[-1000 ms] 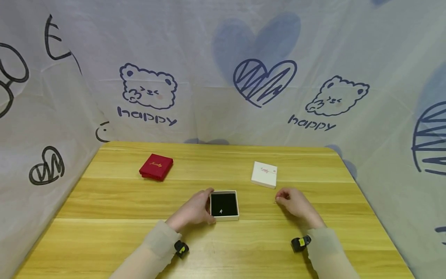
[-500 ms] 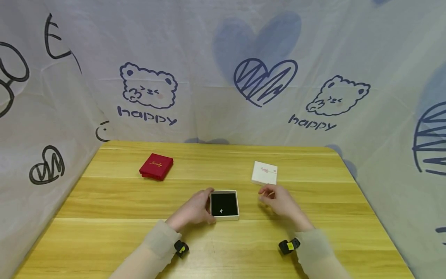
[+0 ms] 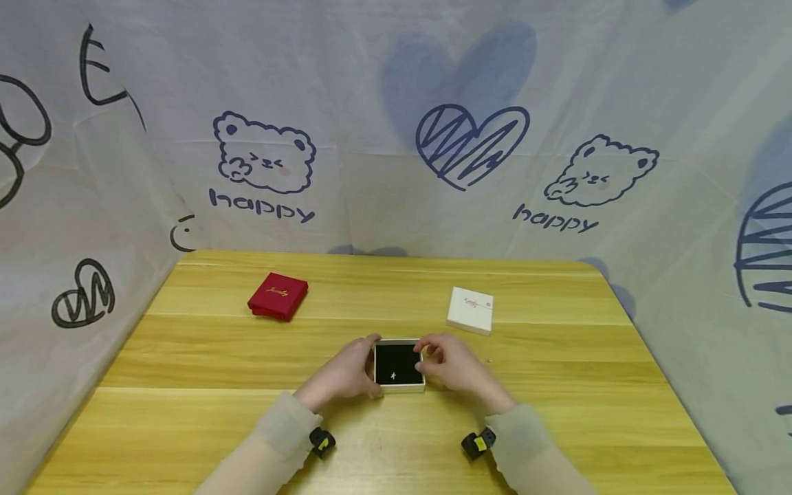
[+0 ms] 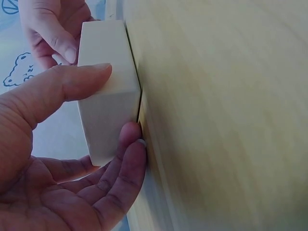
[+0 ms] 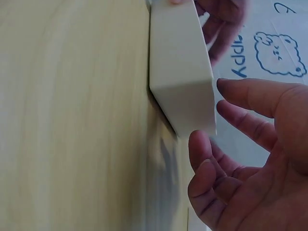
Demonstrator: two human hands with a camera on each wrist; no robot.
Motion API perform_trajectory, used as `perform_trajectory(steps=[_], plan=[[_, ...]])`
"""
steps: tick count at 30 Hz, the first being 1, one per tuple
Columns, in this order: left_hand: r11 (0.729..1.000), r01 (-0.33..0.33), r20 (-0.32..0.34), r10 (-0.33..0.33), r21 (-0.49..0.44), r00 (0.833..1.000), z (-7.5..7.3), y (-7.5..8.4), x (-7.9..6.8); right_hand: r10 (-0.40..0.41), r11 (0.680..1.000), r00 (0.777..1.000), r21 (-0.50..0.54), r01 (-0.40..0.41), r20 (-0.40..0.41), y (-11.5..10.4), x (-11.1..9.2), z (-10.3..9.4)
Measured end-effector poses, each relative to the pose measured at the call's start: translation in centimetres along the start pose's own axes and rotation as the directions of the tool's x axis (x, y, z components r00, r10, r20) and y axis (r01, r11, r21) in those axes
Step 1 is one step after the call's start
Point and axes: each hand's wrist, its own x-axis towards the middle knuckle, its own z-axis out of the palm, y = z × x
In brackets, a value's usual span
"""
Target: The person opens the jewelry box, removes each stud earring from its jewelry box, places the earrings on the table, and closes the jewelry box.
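Note:
In the head view, my left hand [image 3: 349,371] grips the left side of an uncovered white box [image 3: 402,388] standing on the table. Its thumb presses the near wall and the other fingers reach round the far corner, as the left wrist view shows. A black pad fills the box, and a small silvery star-shaped piece [image 3: 392,376] lies on it towards the near left. My right hand [image 3: 454,364] is at the box's right rim, thumb and forefinger apart over its edge. Nothing shows between those fingers in the right wrist view [image 5: 240,144].
A white lid-like box piece [image 3: 470,309] with red print lies behind and to the right. A red jewelry box [image 3: 278,297] sits at the back left. One tiny light speck [image 3: 489,361] lies on the wooden table [image 3: 557,330]. A printed cloth hangs behind.
My right hand has moved left across the table, from beside the tiny speck to the box's right rim. My left hand and the box have stayed in place.

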Motion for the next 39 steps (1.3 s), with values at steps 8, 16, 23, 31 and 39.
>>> perform_trajectory(steps=[8, 16, 23, 31, 39], plan=[[1.000, -0.004, -0.005, 0.004, 0.004, 1.000, 0.0, 0.0, 0.1, 0.019, 0.999, 0.999, -0.051, -0.018, 0.030, -0.6, 0.1, 1.5], [1.000, 0.005, 0.001, -0.005, 0.005, 1.000, 0.1, -0.2, 0.2, 0.078, 0.994, 0.997, -0.074, -0.076, 0.022, -1.3, 0.2, 2.4], [1.000, 0.010, 0.002, -0.010, 0.002, 1.000, 0.1, -0.1, 0.2, 0.069, 0.995, 0.998, -0.074, -0.068, 0.007, -1.4, 0.3, 2.6], [1.000, 0.007, -0.002, -0.007, -0.003, 1.000, 0.1, 0.0, 0.1, 0.086, 0.994, 0.994, -0.064, -0.090, -0.064, -1.7, 0.5, 3.5], [1.000, 0.026, 0.006, -0.026, 0.007, 1.000, 0.1, 0.0, 0.1, 0.080, 0.994, 0.992, -0.073, -0.087, -0.097, -2.0, 0.6, 3.8]])
